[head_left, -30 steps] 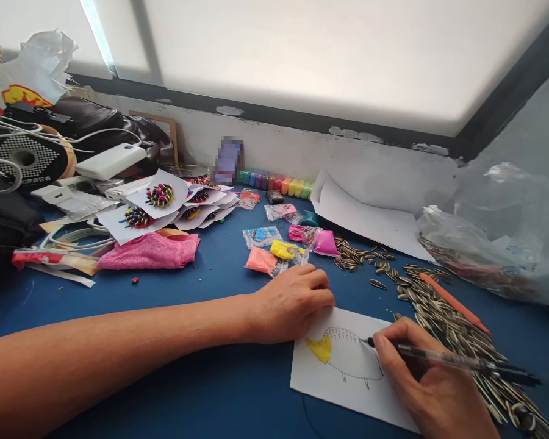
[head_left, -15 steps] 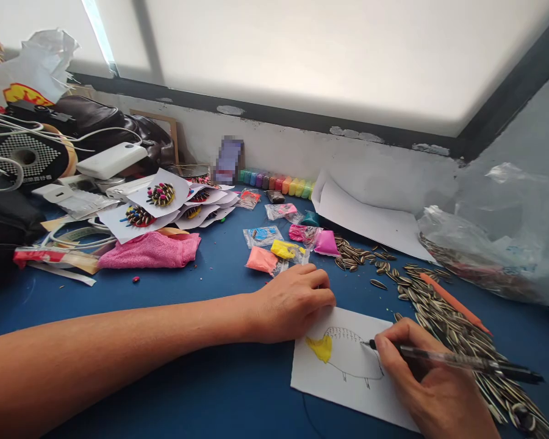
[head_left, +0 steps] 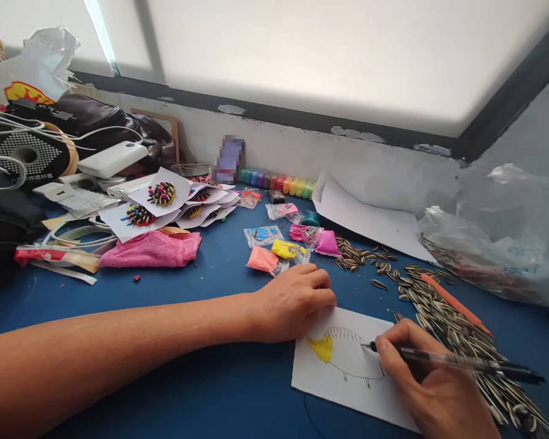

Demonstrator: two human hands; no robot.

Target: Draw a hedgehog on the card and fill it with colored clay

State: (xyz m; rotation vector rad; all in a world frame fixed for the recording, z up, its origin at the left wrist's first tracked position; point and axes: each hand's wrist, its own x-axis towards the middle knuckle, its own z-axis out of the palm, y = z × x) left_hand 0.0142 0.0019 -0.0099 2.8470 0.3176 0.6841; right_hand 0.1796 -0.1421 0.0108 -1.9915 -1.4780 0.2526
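Observation:
A black-tipped pen with a clear barrel is pinched in my right hand. Its tip touches a white sheet of paper, inside the drawn outline of a rounded animal with short legs and rows of small curved marks along its back. Yellow clay covers the head end of the drawing. My left hand rests with curled fingers at the paper's upper left corner; the fingertips and whatever may be under them are hidden. Striped sunflower seeds are heaped beside my right hand.
Clay packets lie beyond my left hand. An orange stick-shaped item rests on the seeds. A pink cloth and seed-covered paper pieces are at left. More white paper leans by the wall, near a plastic bag.
The pen tip stays at nearly the same spot on the drawing, and both hands hold their poses. The whole view has shifted very slightly.

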